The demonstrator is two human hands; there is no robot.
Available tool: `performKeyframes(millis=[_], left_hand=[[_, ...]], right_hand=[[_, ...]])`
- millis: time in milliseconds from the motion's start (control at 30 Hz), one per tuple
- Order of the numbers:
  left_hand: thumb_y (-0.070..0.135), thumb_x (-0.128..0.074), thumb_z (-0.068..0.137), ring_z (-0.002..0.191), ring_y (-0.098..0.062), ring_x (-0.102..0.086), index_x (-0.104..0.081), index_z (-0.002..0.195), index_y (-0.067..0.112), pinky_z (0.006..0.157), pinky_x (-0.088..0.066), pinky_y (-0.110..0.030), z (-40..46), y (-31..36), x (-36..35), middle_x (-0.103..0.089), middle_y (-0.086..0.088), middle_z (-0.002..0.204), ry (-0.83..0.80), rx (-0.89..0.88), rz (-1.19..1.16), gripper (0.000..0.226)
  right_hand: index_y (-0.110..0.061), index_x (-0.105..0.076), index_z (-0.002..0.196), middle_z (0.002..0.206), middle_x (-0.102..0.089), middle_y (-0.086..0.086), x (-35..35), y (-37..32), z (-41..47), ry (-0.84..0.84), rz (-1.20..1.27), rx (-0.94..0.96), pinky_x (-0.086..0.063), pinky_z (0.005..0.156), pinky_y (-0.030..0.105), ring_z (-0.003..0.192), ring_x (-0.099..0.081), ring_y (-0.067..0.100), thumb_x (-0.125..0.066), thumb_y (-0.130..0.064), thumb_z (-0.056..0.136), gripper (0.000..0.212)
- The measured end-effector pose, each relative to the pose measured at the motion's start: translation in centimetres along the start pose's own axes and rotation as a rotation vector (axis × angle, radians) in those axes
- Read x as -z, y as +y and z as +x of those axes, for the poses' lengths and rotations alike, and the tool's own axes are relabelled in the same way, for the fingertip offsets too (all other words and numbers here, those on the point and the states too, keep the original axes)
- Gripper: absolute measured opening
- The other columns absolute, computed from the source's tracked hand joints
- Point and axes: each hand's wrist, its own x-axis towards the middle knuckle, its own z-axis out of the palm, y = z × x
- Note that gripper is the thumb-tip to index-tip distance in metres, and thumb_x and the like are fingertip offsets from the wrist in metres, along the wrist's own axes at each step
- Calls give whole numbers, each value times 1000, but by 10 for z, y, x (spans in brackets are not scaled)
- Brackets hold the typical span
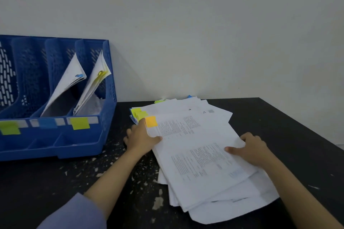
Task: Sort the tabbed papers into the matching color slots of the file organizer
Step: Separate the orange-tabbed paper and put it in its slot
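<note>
A loose stack of white printed papers (pixel 201 147) lies on the black table, with yellow, green and blue tabs sticking out at its far left corner. The top sheet carries an orange tab (pixel 151 121). My left hand (pixel 141 138) grips the top sheet's left edge just below that tab, thumb on top. My right hand (pixel 249 149) holds the sheet's right edge, thumb pressed on the paper. A blue file organizer (pixel 55 135) stands at the left; its front bears green, blue and yellow labels. Papers with a blue tab (pixel 79 75) and yellow tabs (pixel 100 76) lean in two slots.
The white wall rises directly behind the table. The table's right edge (pixel 305 132) runs diagonally toward the near right. White paint flecks mark the black tabletop (pixel 111 169) between the organizer and the stack. The organizer's left slots hold no papers that I can see.
</note>
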Motion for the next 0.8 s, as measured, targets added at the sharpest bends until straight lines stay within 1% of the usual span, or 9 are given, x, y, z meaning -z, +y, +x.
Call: performKeyframes(millis=[100,267,367,467,500,567,633,700,800], left_hand=[[33,-75,68,123,-33,-40,-40,131,25,102,-35,-44,5,-5,5,-48,-10,129,-24,-35,-58,72],[3,-77,68,115,-28,-52,-56,122,10,97,-44,-41,3,-10,20,-59,-10,122,-95,-138,-265,58],[-2,-78,67,111,-24,-55,-59,120,8,95,-46,-35,-2,-14,27,-61,-9,119,-146,-141,-311,56],[-3,-78,67,106,-21,-57,-61,117,7,86,-46,-26,-6,-19,35,-63,-8,115,-215,-169,-285,54],[-3,-78,67,104,-20,-57,-61,117,8,82,-45,-24,-7,-21,38,-63,-6,113,-239,-173,-270,54],[-3,-79,66,96,-14,-58,-60,114,12,73,-45,-19,-11,-27,43,-62,-2,106,-278,-186,-258,54],[-2,-79,66,87,-5,-56,-57,113,20,63,-41,-10,-14,-32,47,-61,6,99,-299,-197,-278,57],[-1,-79,66,83,3,-52,-48,112,27,61,-38,-6,-16,-36,48,-55,15,94,-293,-198,-296,62],[4,-77,70,95,-8,-52,-50,112,22,67,-39,-14,-18,-38,44,-55,8,100,-232,-181,-317,53]], right_hand=[[-16,-40,120,121,-45,8,-8,-2,-13,-9,8,24,-45,94,45,108,-49,26,-71,-67,60,84],[-16,-36,119,117,-45,4,-22,-5,-35,-2,46,81,-49,86,40,101,-51,19,-72,-66,59,86],[-18,-33,117,114,-47,1,-26,-8,-48,-35,63,118,-48,76,31,94,-52,14,-73,-63,60,83],[-20,-31,114,107,-47,-5,-27,-11,-66,-80,60,142,-40,60,20,84,-49,7,-73,-63,60,81],[-21,-30,114,103,-46,-8,-26,-11,-73,-98,52,143,-42,62,20,82,-48,6,-73,-64,59,82],[-22,-30,114,103,-45,-9,-22,-12,-85,-135,-26,132,-49,81,33,90,-50,9,-71,-68,58,83],[-22,-32,120,117,-45,-3,-16,-14,-90,-121,-170,124,-43,96,45,106,-50,16,-64,-75,57,88],[-21,-30,132,134,-37,5,-10,-21,-88,-26,-247,136,-36,100,50,121,-44,24,-60,-77,60,97],[-24,-21,143,146,-24,8,-11,-50,-73,52,-105,266,-34,102,50,131,-33,29,-62,-67,70,94]])
